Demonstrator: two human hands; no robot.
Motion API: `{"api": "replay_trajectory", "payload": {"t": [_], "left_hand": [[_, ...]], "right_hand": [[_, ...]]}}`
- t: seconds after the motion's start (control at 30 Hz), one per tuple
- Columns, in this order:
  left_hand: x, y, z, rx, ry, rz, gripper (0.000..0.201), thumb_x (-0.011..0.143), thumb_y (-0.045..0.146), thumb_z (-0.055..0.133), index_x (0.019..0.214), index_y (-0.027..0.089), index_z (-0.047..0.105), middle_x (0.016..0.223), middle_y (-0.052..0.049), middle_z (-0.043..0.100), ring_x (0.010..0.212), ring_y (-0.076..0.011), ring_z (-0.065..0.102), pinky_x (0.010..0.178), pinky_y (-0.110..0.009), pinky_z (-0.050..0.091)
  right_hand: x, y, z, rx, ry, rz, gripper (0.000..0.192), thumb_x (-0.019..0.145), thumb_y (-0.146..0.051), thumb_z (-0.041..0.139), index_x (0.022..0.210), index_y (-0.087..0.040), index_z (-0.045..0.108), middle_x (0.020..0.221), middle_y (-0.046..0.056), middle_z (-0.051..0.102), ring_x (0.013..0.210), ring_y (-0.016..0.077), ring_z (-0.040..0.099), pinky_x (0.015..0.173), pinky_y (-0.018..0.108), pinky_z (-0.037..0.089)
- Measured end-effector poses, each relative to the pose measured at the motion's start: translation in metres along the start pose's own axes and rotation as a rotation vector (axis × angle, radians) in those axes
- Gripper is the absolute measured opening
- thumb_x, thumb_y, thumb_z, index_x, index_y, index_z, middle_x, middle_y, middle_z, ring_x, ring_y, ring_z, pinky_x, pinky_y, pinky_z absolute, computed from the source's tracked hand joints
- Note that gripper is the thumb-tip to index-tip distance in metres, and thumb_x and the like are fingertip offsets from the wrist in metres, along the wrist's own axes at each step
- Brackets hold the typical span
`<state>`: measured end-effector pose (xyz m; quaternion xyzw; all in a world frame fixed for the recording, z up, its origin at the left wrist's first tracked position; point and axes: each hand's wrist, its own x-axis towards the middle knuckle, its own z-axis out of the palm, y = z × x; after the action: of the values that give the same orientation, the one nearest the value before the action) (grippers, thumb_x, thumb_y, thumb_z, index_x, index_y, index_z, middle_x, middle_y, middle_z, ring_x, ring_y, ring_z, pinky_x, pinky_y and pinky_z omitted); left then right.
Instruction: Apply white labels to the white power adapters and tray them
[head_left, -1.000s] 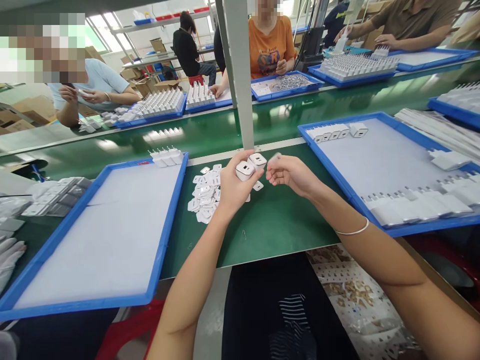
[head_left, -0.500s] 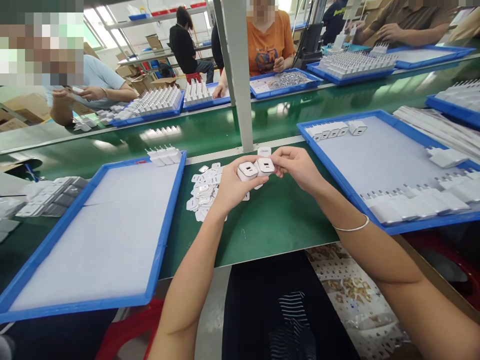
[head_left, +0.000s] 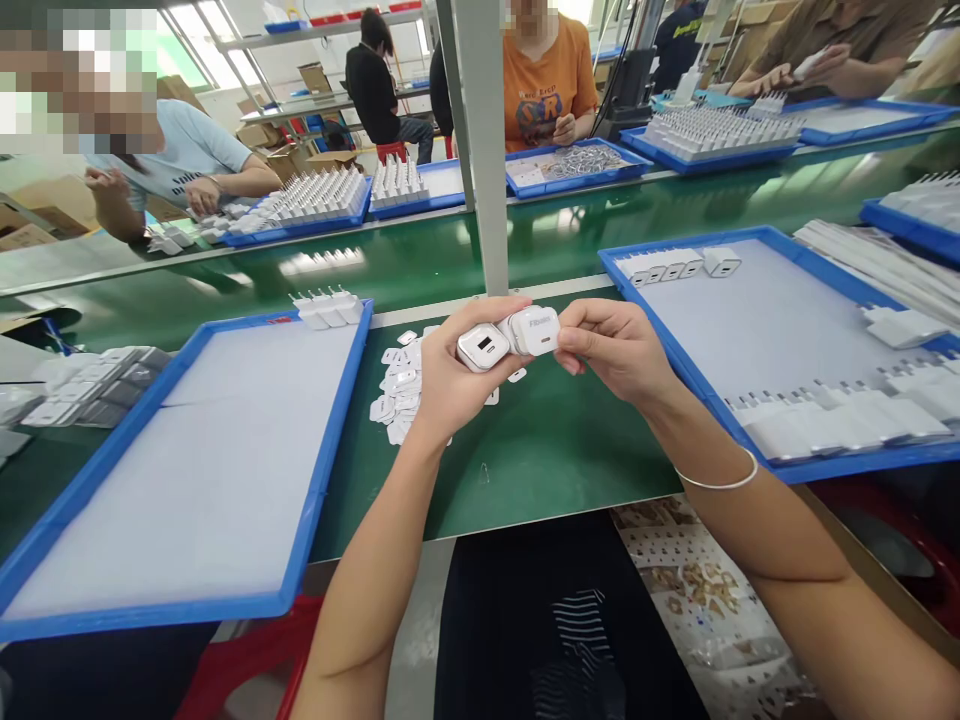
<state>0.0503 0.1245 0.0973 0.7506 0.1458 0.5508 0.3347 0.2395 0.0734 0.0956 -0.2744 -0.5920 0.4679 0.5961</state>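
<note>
Your left hand (head_left: 450,375) is closed around a white charger block (head_left: 484,347), thumb over the top and fingers wrapped beneath, its port face turned up toward you. Your right hand (head_left: 615,345) pinches a second white charger block (head_left: 536,330) between thumb and fingertips, its lettered face toward you. The two blocks sit side by side and touching, held above the green bench (head_left: 540,440), just in front of the grey upright post (head_left: 484,150).

Under and just left of your left hand lies a loose pile of small white labels (head_left: 397,385) on the bench. To your left lies a blue tray (head_left: 315,500) with a pale liner, and a short row of chargers (head_left: 330,308) stands at its far right corner. To your right a second blue tray (head_left: 675,340) holds a row of chargers (head_left: 667,266) along its far edge and another row of chargers (head_left: 840,420) along its near edge. A thin bangle (head_left: 716,482) circles your right wrist.

Across the green conveyor (head_left: 420,265), other people sit at further blue trays stocked with white chargers; their hands are well apart from yours
</note>
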Motion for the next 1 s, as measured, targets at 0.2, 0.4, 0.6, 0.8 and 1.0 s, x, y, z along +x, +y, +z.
{"api": "replay_trajectory", "payload": {"t": [0.2, 0.4, 0.6, 0.8, 1.0], "left_hand": [[0.0012, 0.0018, -0.0025, 0.031, -0.012, 0.016, 0.032, 0.077, 0.032, 0.085, 0.107, 0.028, 0.076, 0.113, -0.005, 0.077, 0.107, -0.0252, 0.072, 0.094, -0.042, 0.059], [0.0017, 0.0039, -0.0038, 0.047, -0.023, -0.028, 0.030, 0.077, 0.040, 0.084, 0.103, 0.029, 0.076, 0.114, -0.005, 0.076, 0.111, -0.0282, 0.071, 0.098, -0.048, 0.057], [0.0014, 0.0043, -0.0034, 0.046, -0.027, -0.032, 0.029, 0.077, 0.043, 0.083, 0.101, 0.029, 0.076, 0.113, -0.005, 0.076, 0.112, -0.0283, 0.070, 0.100, -0.049, 0.055], [0.0013, 0.0025, -0.0034, 0.044, -0.042, -0.023, 0.028, 0.078, 0.043, 0.082, 0.101, 0.030, 0.076, 0.113, -0.004, 0.076, 0.113, -0.0283, 0.070, 0.101, -0.050, 0.055], [0.0015, 0.0035, -0.0039, 0.047, -0.058, -0.019, 0.027, 0.078, 0.040, 0.082, 0.102, 0.031, 0.076, 0.113, -0.003, 0.076, 0.112, -0.0284, 0.071, 0.101, -0.049, 0.055]], "right_hand": [[-0.0003, 0.0018, 0.0036, -0.056, 0.007, 0.008, 0.027, 0.088, -0.036, 0.076, 0.071, -0.018, 0.065, 0.056, -0.003, 0.058, 0.050, 0.0093, 0.048, 0.046, 0.023, 0.033], [-0.0012, -0.0014, 0.0045, -0.141, 0.044, 0.074, 0.032, 0.087, -0.043, 0.076, 0.071, -0.019, 0.064, 0.055, -0.003, 0.056, 0.049, 0.0090, 0.045, 0.045, 0.023, 0.031], [-0.0019, -0.0039, 0.0046, -0.173, 0.022, 0.072, 0.030, 0.087, -0.042, 0.077, 0.071, -0.019, 0.064, 0.055, -0.004, 0.054, 0.049, 0.0086, 0.044, 0.043, 0.023, 0.028], [-0.0021, -0.0070, 0.0037, -0.206, -0.005, 0.050, 0.030, 0.088, -0.040, 0.076, 0.071, -0.019, 0.063, 0.055, -0.004, 0.052, 0.049, 0.0082, 0.043, 0.044, 0.023, 0.028], [-0.0024, -0.0071, 0.0038, -0.252, 0.001, 0.056, 0.032, 0.087, -0.044, 0.076, 0.071, -0.019, 0.062, 0.055, -0.004, 0.053, 0.048, 0.0083, 0.041, 0.044, 0.025, 0.027]]}}
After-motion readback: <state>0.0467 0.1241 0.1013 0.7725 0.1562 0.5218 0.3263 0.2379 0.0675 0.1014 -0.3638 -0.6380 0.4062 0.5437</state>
